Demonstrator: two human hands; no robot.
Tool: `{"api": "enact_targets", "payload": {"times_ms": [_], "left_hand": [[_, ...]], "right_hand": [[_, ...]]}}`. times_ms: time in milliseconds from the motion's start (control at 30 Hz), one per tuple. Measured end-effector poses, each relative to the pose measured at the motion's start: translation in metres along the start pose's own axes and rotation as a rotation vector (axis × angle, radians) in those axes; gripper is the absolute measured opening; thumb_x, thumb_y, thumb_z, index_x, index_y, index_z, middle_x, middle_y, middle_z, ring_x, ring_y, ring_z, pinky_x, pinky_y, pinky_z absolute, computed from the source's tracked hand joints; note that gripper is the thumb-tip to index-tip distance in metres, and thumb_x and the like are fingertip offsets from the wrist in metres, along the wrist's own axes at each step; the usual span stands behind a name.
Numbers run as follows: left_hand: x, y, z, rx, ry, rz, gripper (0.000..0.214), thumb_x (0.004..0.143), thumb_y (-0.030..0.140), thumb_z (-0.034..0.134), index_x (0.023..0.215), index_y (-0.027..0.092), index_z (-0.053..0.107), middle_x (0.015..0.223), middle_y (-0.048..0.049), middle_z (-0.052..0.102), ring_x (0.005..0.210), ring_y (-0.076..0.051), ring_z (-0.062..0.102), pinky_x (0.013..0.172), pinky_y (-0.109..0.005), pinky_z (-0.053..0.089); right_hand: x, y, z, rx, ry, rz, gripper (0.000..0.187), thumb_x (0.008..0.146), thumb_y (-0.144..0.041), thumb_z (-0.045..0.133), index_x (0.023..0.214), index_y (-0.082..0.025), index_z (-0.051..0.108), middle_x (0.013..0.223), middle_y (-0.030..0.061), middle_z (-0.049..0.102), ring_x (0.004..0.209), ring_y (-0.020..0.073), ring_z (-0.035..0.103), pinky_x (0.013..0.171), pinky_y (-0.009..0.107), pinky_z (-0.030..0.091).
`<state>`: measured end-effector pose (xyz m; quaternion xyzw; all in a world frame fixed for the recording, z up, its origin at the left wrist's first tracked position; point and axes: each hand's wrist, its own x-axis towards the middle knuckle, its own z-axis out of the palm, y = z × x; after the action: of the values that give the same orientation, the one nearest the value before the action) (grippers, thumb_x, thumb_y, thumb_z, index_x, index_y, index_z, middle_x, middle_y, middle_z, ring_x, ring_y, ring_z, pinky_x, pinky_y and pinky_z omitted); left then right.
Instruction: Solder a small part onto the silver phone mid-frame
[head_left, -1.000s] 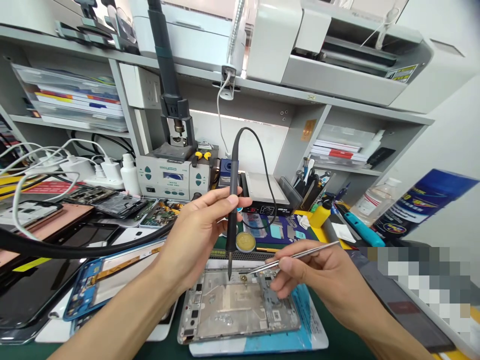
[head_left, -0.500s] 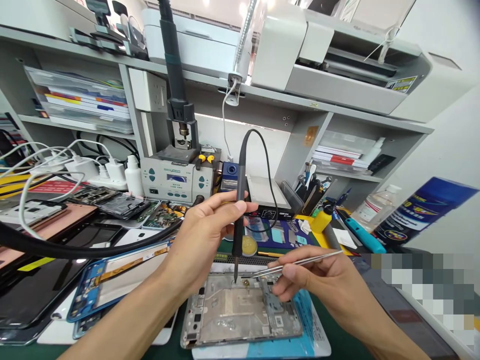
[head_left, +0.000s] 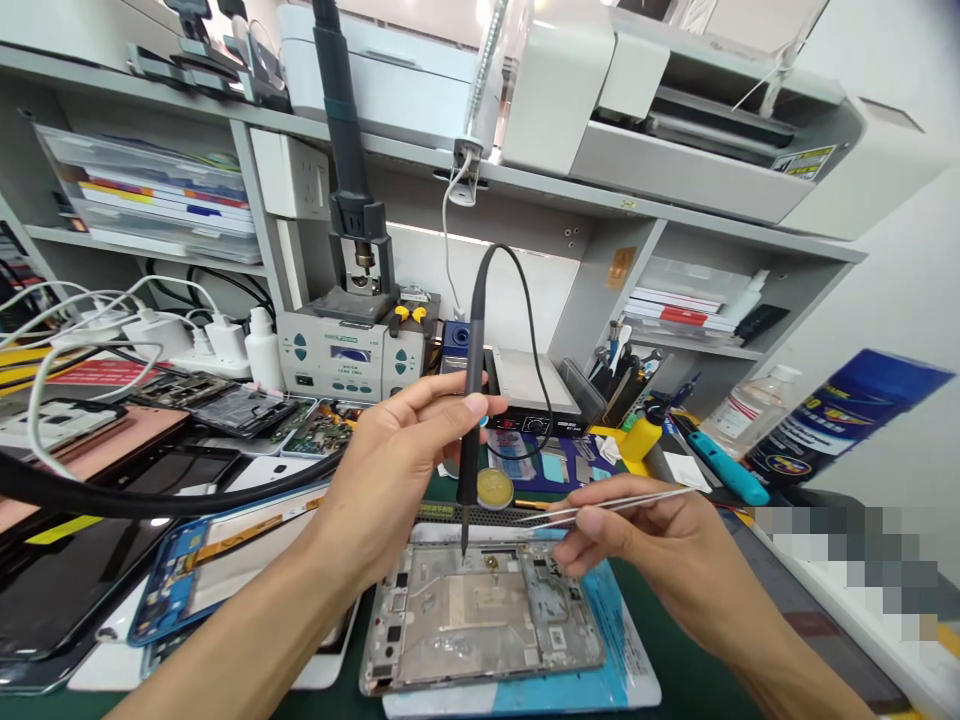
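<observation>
My left hand [head_left: 409, 440] is closed around a black soldering iron [head_left: 470, 430], held nearly upright. Its tip points down at the upper edge of a silver phone frame [head_left: 480, 630]; whether it touches I cannot tell. Between the fingers of my right hand [head_left: 630, 530] is a pair of tweezers [head_left: 600, 508], its points slightly apart above the frame's upper right part. Nothing shows between those points. A small gold-coloured spot lies on the frame near the iron's tip. Beneath the frame is a blue and white pad [head_left: 630, 670]. A round tin of yellowish paste [head_left: 495, 488] stands behind it.
Phone parts, including a blue phone frame [head_left: 161, 590], crowd the left side. A soldering station [head_left: 337, 355] stands behind, with a hot plate [head_left: 540, 385] beside it. At right are a yellow bottle [head_left: 641, 438], a clear bottle [head_left: 754, 410] and a blue spray can [head_left: 847, 415].
The tweezers have lifted off the phone frame and moved slightly right, with their points wider apart. The iron's tip has shifted a little left and down in view.
</observation>
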<state>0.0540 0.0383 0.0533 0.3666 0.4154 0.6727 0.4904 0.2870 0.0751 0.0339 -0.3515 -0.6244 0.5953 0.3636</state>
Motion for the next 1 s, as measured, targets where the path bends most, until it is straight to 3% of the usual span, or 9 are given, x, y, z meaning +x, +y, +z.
{"api": "enact_targets", "payload": {"times_ms": [233,433,633,800,1000], "left_hand": [[0.003,0.004,-0.007,0.105,-0.013,0.018,0.031,0.079,0.041,0.088,0.103,0.025,0.079,0.1,-0.0045,0.081,0.091,-0.021,0.065,0.084,-0.036,0.044],[0.006,0.02,-0.003,0.411,-0.266,0.074,0.026,0.087,0.045,0.079,0.105,0.028,0.077,0.099,-0.0041,0.079,0.086,-0.02,0.067,0.08,-0.034,0.047],[0.013,0.059,0.03,0.792,-0.478,0.221,0.02,0.091,0.043,0.072,0.097,0.026,0.08,0.091,-0.0062,0.079,0.083,-0.025,0.068,0.075,-0.037,0.048],[0.04,0.077,0.042,1.106,-0.379,0.479,0.014,0.09,0.031,0.074,0.101,0.023,0.074,0.083,-0.0041,0.074,0.083,-0.026,0.067,0.083,-0.04,0.05],[0.099,0.061,0.022,1.228,-0.24,0.602,0.034,0.1,0.038,0.066,0.128,0.018,0.064,0.129,-0.01,0.068,0.112,-0.026,0.069,0.096,-0.049,0.058]], "right_hand": [[0.013,-0.007,-0.019,0.028,0.038,0.007,0.03,0.085,-0.041,0.088,0.092,-0.013,0.079,0.072,0.0094,0.083,0.065,0.0216,0.081,0.063,0.028,0.067],[0.014,-0.02,-0.039,0.064,-0.016,0.045,0.037,0.082,-0.045,0.089,0.079,-0.011,0.076,0.069,0.0098,0.08,0.059,0.02,0.078,0.057,0.028,0.066],[0.013,-0.023,-0.056,0.091,-0.052,0.015,0.04,0.08,-0.049,0.089,0.075,-0.014,0.07,0.065,0.0045,0.076,0.057,0.0193,0.077,0.053,0.027,0.063],[0.012,-0.024,-0.063,0.101,-0.085,-0.018,0.046,0.078,-0.055,0.088,0.077,-0.012,0.069,0.064,0.0046,0.074,0.057,0.0193,0.076,0.053,0.028,0.062],[0.01,-0.021,-0.067,0.111,-0.114,-0.036,0.047,0.079,-0.055,0.087,0.076,-0.013,0.067,0.066,0.0053,0.074,0.058,0.0189,0.075,0.054,0.028,0.061]]}}
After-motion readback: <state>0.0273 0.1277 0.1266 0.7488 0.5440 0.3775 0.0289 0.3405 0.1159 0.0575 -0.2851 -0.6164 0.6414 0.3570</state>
